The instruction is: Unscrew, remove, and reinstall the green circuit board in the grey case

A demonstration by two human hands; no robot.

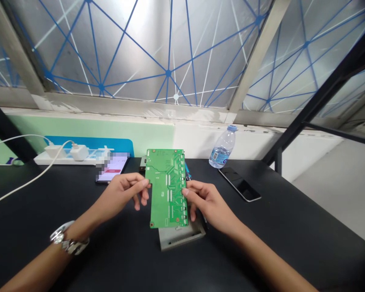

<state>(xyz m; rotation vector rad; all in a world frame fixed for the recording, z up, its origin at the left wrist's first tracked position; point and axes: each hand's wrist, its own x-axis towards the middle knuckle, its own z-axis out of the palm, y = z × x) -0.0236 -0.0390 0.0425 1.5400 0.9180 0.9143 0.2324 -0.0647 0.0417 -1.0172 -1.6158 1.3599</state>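
A green circuit board (pixel 159 188) is held up, nearly upright, above the black table. My left hand (pixel 129 187) pinches its left edge between thumb and fingers. On the opposite edge, my right hand (pixel 204 198) grips the board with the thumb on the face turned towards me. Below and behind the board lies a grey metal tray-like part (pixel 182 238), mostly covered by it. Something blue (pixel 187 172) shows past the board's upper right edge; its kind cannot be made out.
A white power strip (pixel 42 158) with plugs and cables stands at the back left, beside a lit phone (pixel 117 166). To the right are a water bottle (pixel 220 152) and a dark-screened phone (pixel 240 184). Black metal frame bars (pixel 292 132) slant upward at the right.
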